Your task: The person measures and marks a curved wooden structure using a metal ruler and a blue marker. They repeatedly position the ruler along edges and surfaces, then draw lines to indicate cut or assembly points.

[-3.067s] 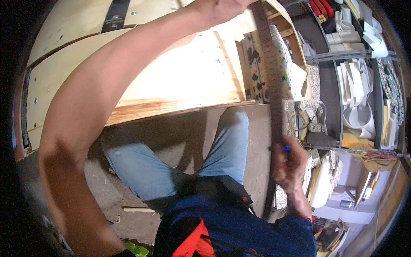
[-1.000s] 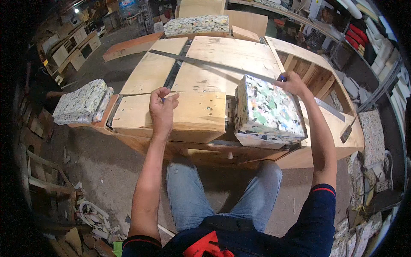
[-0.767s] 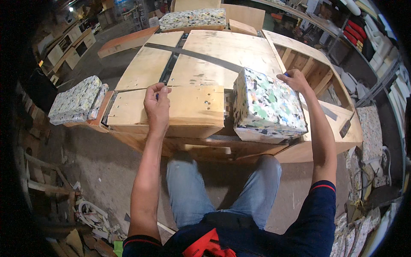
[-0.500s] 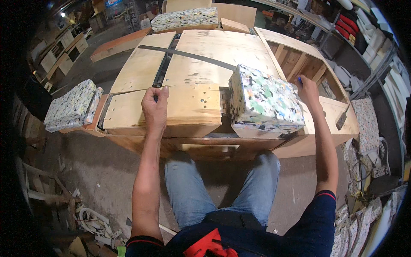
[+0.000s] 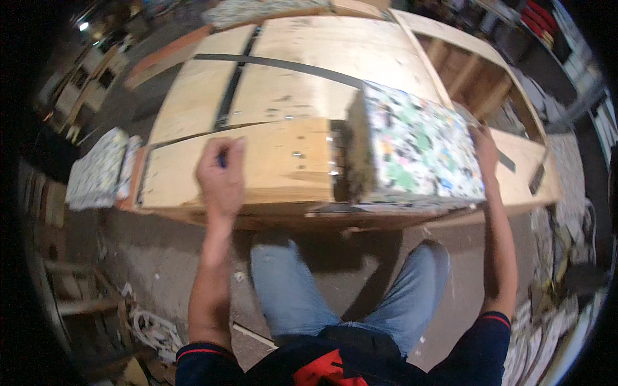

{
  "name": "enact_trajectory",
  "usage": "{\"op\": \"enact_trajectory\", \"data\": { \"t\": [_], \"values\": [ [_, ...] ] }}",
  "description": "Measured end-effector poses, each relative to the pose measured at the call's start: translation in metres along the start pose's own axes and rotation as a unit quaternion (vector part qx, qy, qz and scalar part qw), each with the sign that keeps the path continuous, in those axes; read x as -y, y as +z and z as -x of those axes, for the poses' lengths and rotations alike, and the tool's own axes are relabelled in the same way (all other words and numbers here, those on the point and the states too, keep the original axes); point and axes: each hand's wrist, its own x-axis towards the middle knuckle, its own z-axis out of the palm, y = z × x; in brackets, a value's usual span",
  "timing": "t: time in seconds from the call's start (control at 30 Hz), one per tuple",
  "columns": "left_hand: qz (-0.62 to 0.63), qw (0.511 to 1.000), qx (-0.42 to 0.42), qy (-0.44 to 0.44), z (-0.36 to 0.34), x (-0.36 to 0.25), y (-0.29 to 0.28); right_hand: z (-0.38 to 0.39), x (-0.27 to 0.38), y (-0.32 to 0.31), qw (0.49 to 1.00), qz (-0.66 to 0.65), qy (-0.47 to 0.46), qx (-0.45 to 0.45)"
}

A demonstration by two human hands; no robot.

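My left hand [image 5: 221, 170] is closed above the near wooden panel [image 5: 277, 161], around something small and dark blue that I cannot make out. At the right, my right hand [image 5: 486, 148] is beside a thick speckled foam block [image 5: 421, 151]. Blur and the block's edge hide its fingertips, so I cannot tell its grip. The foam block rests on the near edge of a large wooden frame, over a gap beside the panel. A dark flat strap [image 5: 277, 63] runs across the boards to the block. A short grey strip [image 5: 506, 161] shows beyond the right hand.
Another speckled foam piece [image 5: 100, 170] sits at the frame's left end, and one more [image 5: 257, 11] lies at its far side. An open slatted compartment [image 5: 473, 74] is at the right. A dark flat blade-like tool [image 5: 537, 179] lies near the right corner. Scraps lie on the floor.
My view has shifted, and the foam block appears larger and farther right. My right hand has moved down along the block's right side. My left hand stays closed, a little lower and left.
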Motion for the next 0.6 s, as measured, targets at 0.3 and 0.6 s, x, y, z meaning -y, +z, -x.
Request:
{"op": "enact_trajectory", "data": {
  "t": [0.3, 0.6],
  "values": [
    [-0.112, 0.993, 0.044, -0.009, 0.009, -0.015, 0.018, -0.002, 0.004, 0.000, 0.988, 0.100, -0.078, -0.091],
    [-0.255, 0.954, 0.155, -0.017, 0.013, -0.017, 0.014, 0.000, 0.014, -0.011, 0.996, 0.026, -0.047, -0.069]
  ]
}}
